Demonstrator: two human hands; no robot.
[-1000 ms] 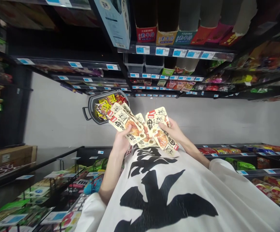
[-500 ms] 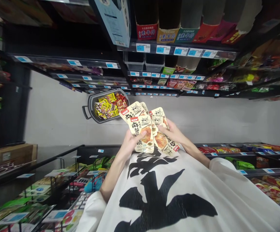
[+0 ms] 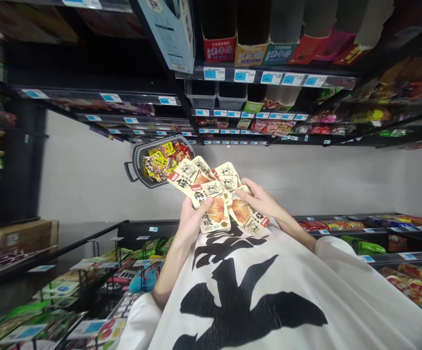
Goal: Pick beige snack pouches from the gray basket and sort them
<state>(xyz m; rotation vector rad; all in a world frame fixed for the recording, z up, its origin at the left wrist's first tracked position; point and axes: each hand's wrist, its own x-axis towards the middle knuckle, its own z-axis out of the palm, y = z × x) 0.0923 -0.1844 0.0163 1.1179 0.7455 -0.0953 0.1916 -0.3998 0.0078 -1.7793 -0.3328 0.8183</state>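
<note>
Several cream-coloured snack packets [image 3: 215,210] with red labels, black lettering and a cartoon animal are fanned out in front of my chest. My left hand [image 3: 192,214] is closed on the left part of the fan, its thumb pressed over the front packet. On the right, my right hand [image 3: 255,197] grips more of the same packets [image 3: 245,210], thumb on top. The two groups overlap in the middle, so how they divide between the hands is partly hidden. Beyond the left packets, a dark basket [image 3: 137,158] on the floor holds yellow and red snack packets [image 3: 163,160].
Dark shelves with price tags [image 3: 245,76] and coloured cartons [image 3: 250,52] rise ahead. Behind the basket the grey floor [image 3: 287,180] runs along the aisle. Racks of hanging packets [image 3: 58,289] stand at lower left, and a shelf of snacks [image 3: 330,226] at right.
The left-hand packets have fanned wider and shifted left, overlapping the basket's edge in view. The packets at the right have moved slightly left and closer to them; both hands keep their hold.
</note>
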